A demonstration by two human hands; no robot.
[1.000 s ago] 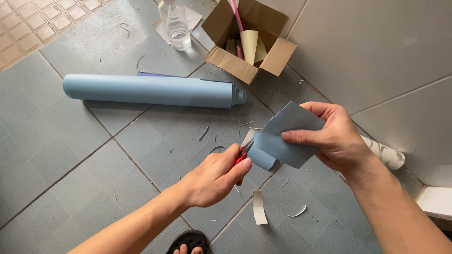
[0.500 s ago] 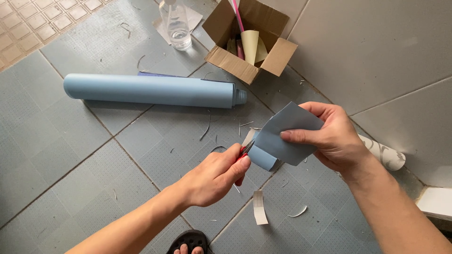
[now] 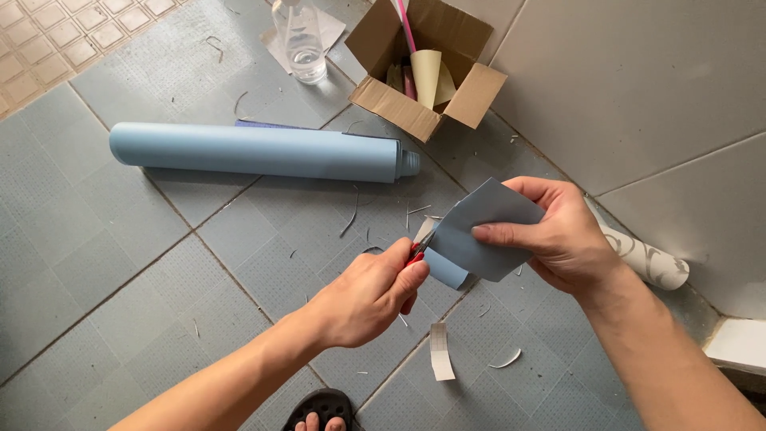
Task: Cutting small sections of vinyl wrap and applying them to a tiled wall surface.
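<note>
Left hand closed around red-handled scissors at the edge of a blue sheet; right hand pinches the sheet.

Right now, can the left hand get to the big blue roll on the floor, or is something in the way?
Probably yes. The floor between the left hand and the blue roll holds only thin scraps. But that hand is shut on red-handled scissors at the blue sheet, so it is busy.

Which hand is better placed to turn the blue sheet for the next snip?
The right hand: it already pinches the blue sheet by its edge, while the left hand is wrapped around the red scissors at the sheet's lower corner.
</note>
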